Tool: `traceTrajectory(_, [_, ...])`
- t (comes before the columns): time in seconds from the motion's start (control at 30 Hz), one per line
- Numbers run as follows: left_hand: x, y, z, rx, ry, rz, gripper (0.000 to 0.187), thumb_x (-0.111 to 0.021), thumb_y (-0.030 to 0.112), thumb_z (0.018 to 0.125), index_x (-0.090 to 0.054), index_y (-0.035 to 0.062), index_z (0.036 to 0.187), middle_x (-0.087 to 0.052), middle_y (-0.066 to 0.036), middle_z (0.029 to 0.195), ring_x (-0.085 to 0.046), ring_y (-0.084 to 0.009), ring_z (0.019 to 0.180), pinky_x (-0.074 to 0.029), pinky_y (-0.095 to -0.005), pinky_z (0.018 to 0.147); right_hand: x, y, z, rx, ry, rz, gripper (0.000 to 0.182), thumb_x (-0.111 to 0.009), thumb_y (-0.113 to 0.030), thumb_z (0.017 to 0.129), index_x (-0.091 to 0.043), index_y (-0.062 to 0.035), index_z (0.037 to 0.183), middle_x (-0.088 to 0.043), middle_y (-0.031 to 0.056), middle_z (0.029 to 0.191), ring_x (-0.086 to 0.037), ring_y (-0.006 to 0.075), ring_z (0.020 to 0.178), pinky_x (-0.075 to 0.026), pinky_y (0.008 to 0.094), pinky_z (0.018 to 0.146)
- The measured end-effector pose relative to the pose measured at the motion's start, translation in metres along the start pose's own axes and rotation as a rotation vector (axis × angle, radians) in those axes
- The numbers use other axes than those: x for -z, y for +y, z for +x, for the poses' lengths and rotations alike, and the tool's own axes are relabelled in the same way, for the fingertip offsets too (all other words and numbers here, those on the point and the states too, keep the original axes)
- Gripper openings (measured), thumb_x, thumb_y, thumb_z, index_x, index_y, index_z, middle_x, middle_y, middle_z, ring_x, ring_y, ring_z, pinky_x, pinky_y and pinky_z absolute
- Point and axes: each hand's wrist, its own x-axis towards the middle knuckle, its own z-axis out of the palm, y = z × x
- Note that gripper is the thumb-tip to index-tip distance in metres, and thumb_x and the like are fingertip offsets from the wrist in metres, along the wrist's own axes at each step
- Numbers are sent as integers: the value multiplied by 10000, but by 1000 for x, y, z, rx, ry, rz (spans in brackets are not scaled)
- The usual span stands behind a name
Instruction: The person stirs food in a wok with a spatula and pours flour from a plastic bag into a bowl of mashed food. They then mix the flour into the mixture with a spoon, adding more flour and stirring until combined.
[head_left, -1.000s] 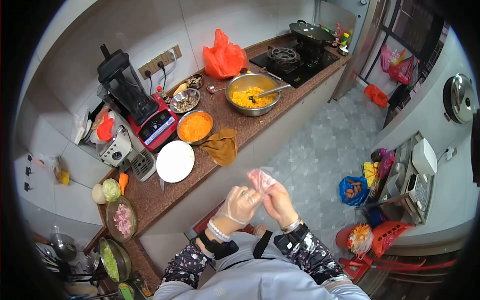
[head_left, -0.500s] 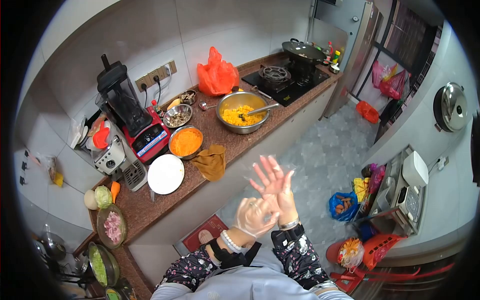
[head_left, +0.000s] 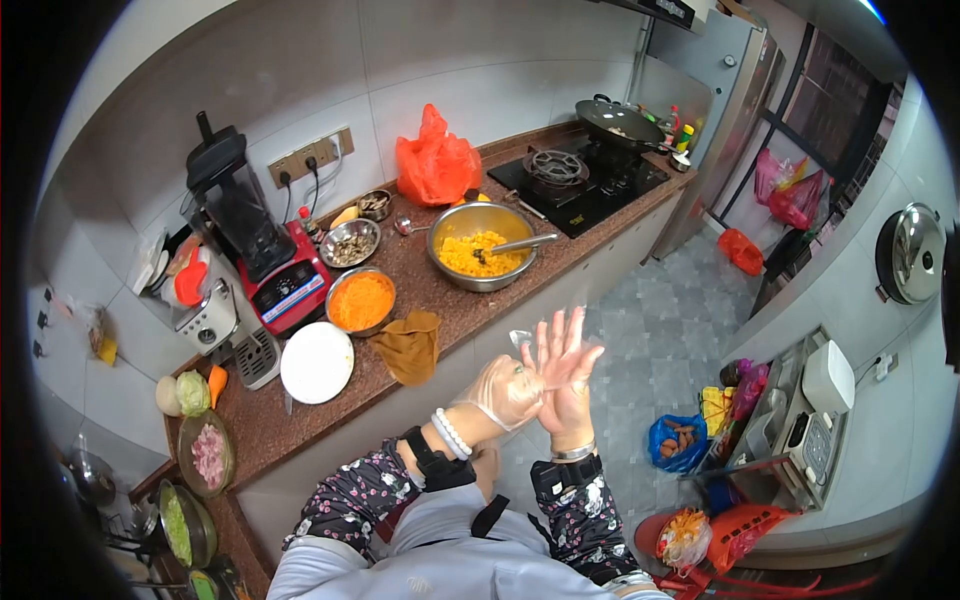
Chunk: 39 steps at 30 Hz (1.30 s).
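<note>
My left hand [head_left: 507, 392], in a clear plastic glove, has its fingers curled against the base of my right palm, pinching the edge of thin clear plastic there. White beads circle that wrist. My right hand [head_left: 565, 375] is raised, palm showing and fingers spread, with loose transparent film around the fingertips; it holds nothing. Beyond both hands, on the counter, a steel bowl [head_left: 437, 262] contains yellow food and a metal utensil [head_left: 525, 243]. A brown cloth [head_left: 408, 347] hangs at the counter edge beside a bowl of shredded orange food [head_left: 361, 301] and a white plate [head_left: 317, 363].
A red blender [head_left: 285, 283] and coffee machine [head_left: 225, 335] stand at the left. The orange bag [head_left: 438, 158] is by the wall, the wok [head_left: 620, 125] on the hob [head_left: 590, 190]. A blue bag [head_left: 678, 443] and red bin [head_left: 652, 535] are at the right.
The view has shifted slightly. My left hand's fingers have moved closer against the right palm, and my right hand stays raised with its fingers spread.
</note>
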Motion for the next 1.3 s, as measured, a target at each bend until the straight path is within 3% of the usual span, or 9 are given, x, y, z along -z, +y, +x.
traceTrajectory(0.1, [-19,-26,21,-91,57,-85,144,-705,124,653,-618,91,763,-564,-88,633,-552,-287,574,-431,-400,536,22,-9,39,-179,-60,-111,833,-298,-703,911,-106,-191,1539,-140,88,1588,-212,240,1434,-320,459,1091])
traceTrajectory(0.2, [-42,-49,41,-59,63,-49,142,-701,113,648,-631,99,771,-567,-84,643,-544,-282,563,-434,-389,530,30,-23,74,-109,1,-229,864,-268,-718,909,-122,-140,1533,-162,114,1578,-236,266,1425,-319,471,1091])
traceTrajectory(0.37, [-65,-74,113,-103,166,-180,126,-716,139,670,-618,107,742,-574,-76,651,-553,-274,563,-448,-385,542,44,-47,144,-7,-6,21,932,-239,-826,814,-44,-271,1538,-51,69,1604,-97,314,1464,-171,587,1130])
traceTrajectory(0.57, [-94,-150,179,-187,-4,-34,198,-724,201,711,-572,78,737,-569,-80,651,-585,-269,584,-459,-371,544,66,-74,239,136,32,-207,1010,-254,-868,773,-13,-254,1537,-9,92,1604,28,327,1470,-79,605,1136])
traceTrajectory(0.63, [-96,-165,210,-85,121,6,206,-715,216,737,-565,78,766,-572,-75,662,-577,-268,569,-457,-378,532,61,-81,251,177,45,-257,1029,-278,-871,767,17,-253,1536,15,115,1601,31,336,1468,-12,602,1137])
traceTrajectory(0.7, [-115,-171,226,36,211,64,212,-682,250,792,-556,82,817,-603,-98,714,-594,-302,579,-472,-421,537,67,-81,267,288,63,-374,1051,-258,-900,741,14,-269,1536,5,120,1599,1,333,1467,-26,606,1134])
traceTrajectory(0.83, [-150,-171,244,468,60,-131,177,-610,265,841,-571,94,815,-650,-163,788,-636,-383,683,-499,-468,596,67,-100,292,492,188,-449,1088,-314,-908,720,8,-267,1537,3,100,1602,-24,342,1465,-50,581,1142])
traceTrajectory(1.07, [-164,-189,281,353,-269,-21,189,-618,275,809,-625,98,742,-645,-161,720,-632,-380,690,-504,-481,635,91,-130,356,524,102,-292,1130,-377,-909,681,-20,-264,1538,16,27,1609,-93,314,1464,-142,541,1149])
traceTrajectory(1.3, [-177,-216,340,571,-61,41,238,-562,301,854,-623,76,807,-656,-166,776,-648,-370,747,-513,-471,649,111,-147,422,586,-68,-179,1174,-322,-940,654,-27,-229,1541,-70,62,1606,-135,335,1454,-172,513,1147])
